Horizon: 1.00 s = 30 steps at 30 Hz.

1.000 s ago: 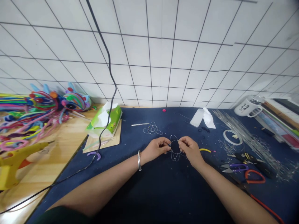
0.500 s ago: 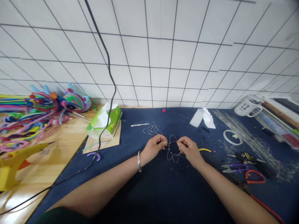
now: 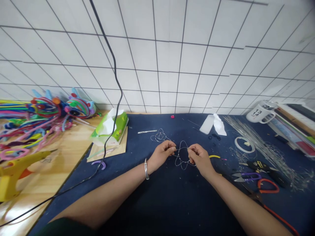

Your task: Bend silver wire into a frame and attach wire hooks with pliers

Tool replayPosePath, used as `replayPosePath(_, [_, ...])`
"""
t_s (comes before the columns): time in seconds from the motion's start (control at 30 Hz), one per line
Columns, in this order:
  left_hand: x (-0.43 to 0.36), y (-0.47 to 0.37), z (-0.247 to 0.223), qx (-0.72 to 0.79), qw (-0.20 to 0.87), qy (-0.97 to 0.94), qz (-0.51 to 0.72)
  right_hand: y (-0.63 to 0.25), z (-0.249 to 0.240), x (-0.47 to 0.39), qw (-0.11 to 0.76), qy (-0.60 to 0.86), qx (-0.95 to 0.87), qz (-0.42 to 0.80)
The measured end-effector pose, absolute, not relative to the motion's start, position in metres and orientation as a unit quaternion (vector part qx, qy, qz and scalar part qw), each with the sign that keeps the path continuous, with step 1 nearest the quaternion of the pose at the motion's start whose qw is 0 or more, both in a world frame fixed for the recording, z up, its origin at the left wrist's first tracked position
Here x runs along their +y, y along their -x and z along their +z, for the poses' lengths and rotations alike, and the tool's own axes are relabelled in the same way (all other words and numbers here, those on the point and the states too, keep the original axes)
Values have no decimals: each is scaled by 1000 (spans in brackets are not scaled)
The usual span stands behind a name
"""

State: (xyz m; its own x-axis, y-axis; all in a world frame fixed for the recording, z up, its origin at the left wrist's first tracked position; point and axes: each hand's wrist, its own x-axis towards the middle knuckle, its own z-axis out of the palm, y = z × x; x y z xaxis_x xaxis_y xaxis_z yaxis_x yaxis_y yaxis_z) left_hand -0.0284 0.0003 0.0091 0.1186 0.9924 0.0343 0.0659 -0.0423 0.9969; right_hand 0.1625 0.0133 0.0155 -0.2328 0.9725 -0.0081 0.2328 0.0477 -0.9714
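Observation:
Between my two hands is a wire flower [image 3: 182,161], a ring of thin silver wire with looped petals around it. My left hand [image 3: 162,154] pinches its left side with thumb and fingertips; a silver bangle [image 3: 146,169] circles that wrist. On the opposite side, my right hand [image 3: 199,159] pinches the wire near a right-hand loop, the fingers partly hiding it. Beyond my left hand, a second looped wire shape [image 3: 160,135] lies on the dark blue cloth [image 3: 152,200], close to a short bundle of silver wire pieces [image 3: 147,131].
To the right lie purple-handled scissors [image 3: 248,177], red-handled cutters [image 3: 268,186], a white spool [image 3: 244,145], loose wires [image 3: 256,141] and a mug [image 3: 261,113]. Leftward are a tissue pack [image 3: 110,127], a yellow glue gun [image 3: 17,167] and colourful pipe cleaners [image 3: 22,124]. A black cable [image 3: 115,68] hangs across the left.
Both hands keep their pinch on the wire flower. Its loops have tilted slightly, and my right hand has shifted very little.

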Motion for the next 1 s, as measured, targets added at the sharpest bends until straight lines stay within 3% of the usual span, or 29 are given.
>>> replayPosePath(0.57, [-9,23,13,384,625,-522,436,-162,10,13,403,493,-601,483])
replayPosePath(1.0, [-9,20,7,424,577,-520,465,-161,10,13,399,496,-604,480])
